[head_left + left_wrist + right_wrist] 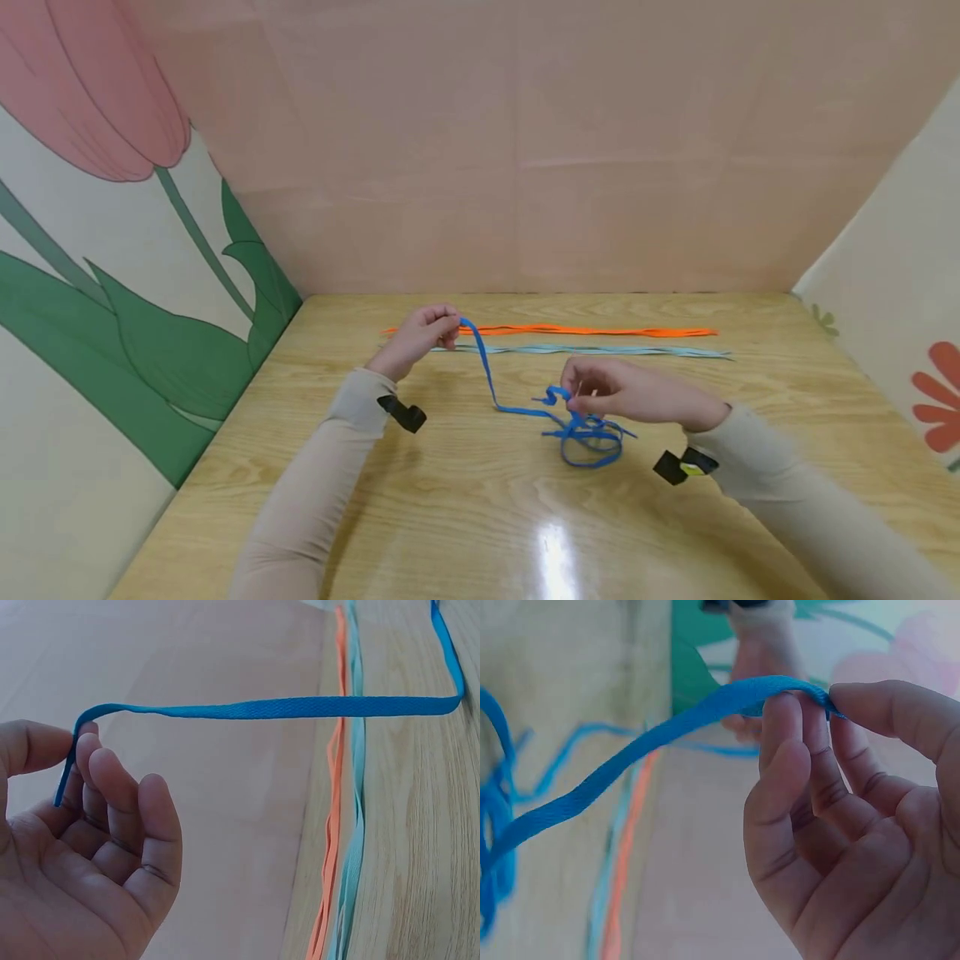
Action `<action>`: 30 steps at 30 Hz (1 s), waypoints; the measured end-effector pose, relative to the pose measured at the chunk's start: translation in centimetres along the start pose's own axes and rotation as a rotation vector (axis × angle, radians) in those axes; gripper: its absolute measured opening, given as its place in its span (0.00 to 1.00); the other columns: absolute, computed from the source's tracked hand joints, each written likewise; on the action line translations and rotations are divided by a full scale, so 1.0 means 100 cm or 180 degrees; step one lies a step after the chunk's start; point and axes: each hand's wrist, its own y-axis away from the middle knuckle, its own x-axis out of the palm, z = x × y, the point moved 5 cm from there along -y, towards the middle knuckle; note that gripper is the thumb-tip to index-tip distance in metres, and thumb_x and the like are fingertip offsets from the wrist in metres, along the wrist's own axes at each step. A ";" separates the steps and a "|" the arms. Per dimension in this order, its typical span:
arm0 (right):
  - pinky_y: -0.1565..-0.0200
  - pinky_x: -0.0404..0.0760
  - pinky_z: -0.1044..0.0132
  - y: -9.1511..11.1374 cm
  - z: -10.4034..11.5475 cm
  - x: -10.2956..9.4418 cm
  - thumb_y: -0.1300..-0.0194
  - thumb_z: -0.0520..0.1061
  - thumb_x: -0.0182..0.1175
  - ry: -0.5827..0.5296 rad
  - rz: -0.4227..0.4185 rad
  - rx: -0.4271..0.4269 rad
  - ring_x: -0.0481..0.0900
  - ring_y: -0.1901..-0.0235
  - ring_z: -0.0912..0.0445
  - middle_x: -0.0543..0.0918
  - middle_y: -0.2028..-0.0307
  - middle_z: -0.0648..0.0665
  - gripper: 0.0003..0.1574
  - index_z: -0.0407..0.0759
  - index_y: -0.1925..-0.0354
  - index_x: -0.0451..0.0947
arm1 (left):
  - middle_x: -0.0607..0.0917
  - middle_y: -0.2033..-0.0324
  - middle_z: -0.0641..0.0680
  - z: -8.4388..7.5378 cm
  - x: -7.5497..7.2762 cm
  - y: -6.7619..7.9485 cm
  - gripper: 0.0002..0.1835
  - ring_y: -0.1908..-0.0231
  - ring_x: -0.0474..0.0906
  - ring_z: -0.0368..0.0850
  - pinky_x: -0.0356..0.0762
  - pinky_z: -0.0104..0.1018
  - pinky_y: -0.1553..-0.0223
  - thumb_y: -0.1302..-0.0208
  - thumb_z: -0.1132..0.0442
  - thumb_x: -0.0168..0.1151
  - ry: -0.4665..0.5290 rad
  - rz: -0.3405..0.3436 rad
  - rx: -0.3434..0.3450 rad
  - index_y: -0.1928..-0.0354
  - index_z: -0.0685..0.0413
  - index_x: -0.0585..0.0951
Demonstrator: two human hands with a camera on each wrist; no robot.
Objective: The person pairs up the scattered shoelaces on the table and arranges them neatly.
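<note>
A flat blue shoelace (592, 461) lies in a loose tangle on the table, with one stretch rising to the left. My left hand (422, 333) pinches that stretch near its tip between thumb and forefinger; in the left wrist view a short tail of the blue shoelace (292, 707) hangs below the thumb. Above the tangle, my right hand (626, 390) pinches another end of the blue lace, and the right wrist view shows this blue strand (641, 746) running from the fingertips down to the coils.
Behind the hands, an orange shoelace (555, 330) lies stretched out left to right along the table (450, 517). A light blue shoelace (637, 351) runs parallel just in front of it. A pink backdrop (517, 167) stands at the table's far edge, with flower-printed panels on both sides.
</note>
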 end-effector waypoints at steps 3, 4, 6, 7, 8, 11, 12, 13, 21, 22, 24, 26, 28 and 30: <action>0.69 0.78 0.65 -0.005 0.000 0.009 0.28 0.46 0.55 -0.0019 0.0058 -0.0080 0.78 0.69 0.57 0.79 0.66 0.45 0.05 0.47 0.58 0.70 | 0.77 0.73 0.49 -0.001 0.001 -0.002 0.10 0.72 0.74 0.44 0.79 0.35 0.60 0.26 0.61 0.50 -0.0015 0.0016 0.0003 0.58 0.62 0.76; 0.68 0.78 0.65 -0.007 0.000 0.010 0.28 0.45 0.55 -0.0046 0.0043 -0.0126 0.78 0.69 0.57 0.80 0.66 0.45 0.05 0.46 0.58 0.70 | 0.77 0.73 0.49 -0.001 0.001 -0.003 0.11 0.72 0.74 0.44 0.79 0.37 0.59 0.26 0.62 0.50 -0.0005 0.0015 0.0005 0.57 0.64 0.76; 0.68 0.78 0.65 -0.008 -0.001 0.006 0.28 0.44 0.54 -0.0139 -0.0029 -0.0211 0.77 0.69 0.57 0.80 0.65 0.45 0.05 0.44 0.58 0.70 | 0.77 0.74 0.49 -0.002 0.000 -0.004 0.13 0.72 0.74 0.45 0.79 0.43 0.55 0.26 0.62 0.50 0.0012 0.0010 0.0001 0.55 0.67 0.75; 0.68 0.78 0.65 -0.008 -0.001 0.002 0.28 0.43 0.54 -0.0211 -0.0098 -0.0254 0.77 0.69 0.57 0.79 0.66 0.44 0.05 0.43 0.58 0.69 | 0.77 0.74 0.49 -0.002 0.000 -0.004 0.14 0.72 0.74 0.44 0.78 0.47 0.53 0.26 0.62 0.50 0.0020 0.0001 -0.0001 0.53 0.69 0.74; 0.69 0.78 0.65 -0.007 -0.002 -0.004 0.27 0.42 0.54 -0.0292 -0.0187 -0.0313 0.76 0.70 0.57 0.79 0.66 0.43 0.05 0.41 0.57 0.69 | 0.78 0.74 0.49 -0.002 -0.001 -0.004 0.14 0.73 0.74 0.44 0.77 0.50 0.51 0.26 0.62 0.50 0.0030 -0.0013 -0.0011 0.52 0.70 0.73; 0.71 0.77 0.66 -0.002 -0.004 -0.027 0.28 0.38 0.53 -0.0428 -0.0561 -0.0468 0.75 0.71 0.57 0.79 0.66 0.44 0.05 0.37 0.56 0.68 | 0.78 0.75 0.49 -0.002 -0.003 -0.004 0.11 0.72 0.74 0.45 0.74 0.56 0.48 0.26 0.61 0.50 0.0055 -0.0067 -0.0035 0.56 0.65 0.75; 0.72 0.77 0.66 0.001 -0.005 -0.036 0.28 0.37 0.53 -0.0449 -0.0710 -0.0500 0.75 0.72 0.57 0.80 0.66 0.45 0.05 0.37 0.56 0.68 | 0.78 0.75 0.49 -0.002 -0.004 -0.004 0.10 0.72 0.74 0.44 0.75 0.55 0.48 0.26 0.61 0.50 0.0049 -0.0080 -0.0039 0.57 0.62 0.75; 0.72 0.77 0.66 0.005 -0.007 -0.045 0.29 0.36 0.53 -0.0488 -0.0858 -0.0534 0.75 0.72 0.58 0.80 0.66 0.47 0.05 0.37 0.56 0.69 | 0.78 0.75 0.49 -0.002 -0.004 -0.005 0.09 0.72 0.75 0.45 0.76 0.53 0.49 0.26 0.61 0.51 0.0052 -0.0092 -0.0042 0.58 0.61 0.75; 0.71 0.80 0.72 0.043 -0.028 -0.108 0.29 0.28 0.48 -0.1346 -0.1794 -0.1068 0.80 0.72 0.60 0.83 0.67 0.49 0.09 0.37 0.56 0.72 | 0.76 0.72 0.52 -0.001 -0.010 -0.005 0.10 0.71 0.75 0.43 0.78 0.39 0.58 0.26 0.61 0.50 0.0122 -0.0162 -0.0018 0.56 0.62 0.76; 0.70 0.81 0.73 0.048 -0.031 -0.114 0.29 0.28 0.47 -0.1507 -0.1886 -0.1140 0.81 0.72 0.60 0.83 0.67 0.48 0.10 0.36 0.57 0.72 | 0.75 0.72 0.52 -0.001 -0.011 -0.005 0.10 0.72 0.75 0.42 0.78 0.38 0.59 0.26 0.61 0.50 0.0130 -0.0178 -0.0025 0.56 0.61 0.76; 0.69 0.82 0.73 0.056 -0.036 -0.123 0.29 0.28 0.47 -0.1741 -0.2030 -0.1192 0.82 0.70 0.59 0.84 0.67 0.47 0.09 0.36 0.58 0.73 | 0.75 0.72 0.52 -0.001 -0.013 -0.005 0.08 0.72 0.75 0.42 0.78 0.36 0.60 0.26 0.62 0.49 0.0149 -0.0199 -0.0033 0.59 0.58 0.76; 0.67 0.82 0.73 0.064 -0.040 -0.130 0.29 0.29 0.47 -0.1902 -0.2125 -0.1219 0.82 0.69 0.58 0.83 0.67 0.46 0.08 0.35 0.58 0.72 | 0.75 0.72 0.53 -0.001 -0.014 -0.005 0.07 0.72 0.74 0.42 0.78 0.34 0.61 0.26 0.62 0.49 0.0174 -0.0199 -0.0050 0.60 0.56 0.76; 0.67 0.82 0.72 0.071 -0.041 -0.136 0.29 0.30 0.48 -0.2011 -0.2200 -0.1227 0.81 0.69 0.57 0.83 0.67 0.45 0.06 0.35 0.58 0.72 | 0.75 0.72 0.54 -0.001 -0.015 -0.005 0.07 0.72 0.74 0.42 0.78 0.32 0.62 0.26 0.62 0.49 0.0171 -0.0210 -0.0063 0.61 0.55 0.75; 0.66 0.82 0.72 0.076 -0.040 -0.140 0.29 0.30 0.48 -0.2068 -0.2241 -0.1277 0.81 0.69 0.57 0.82 0.67 0.44 0.06 0.34 0.57 0.72 | 0.75 0.72 0.53 -0.002 -0.016 -0.005 0.07 0.72 0.74 0.42 0.78 0.33 0.62 0.25 0.61 0.49 0.0170 -0.0229 -0.0072 0.60 0.56 0.75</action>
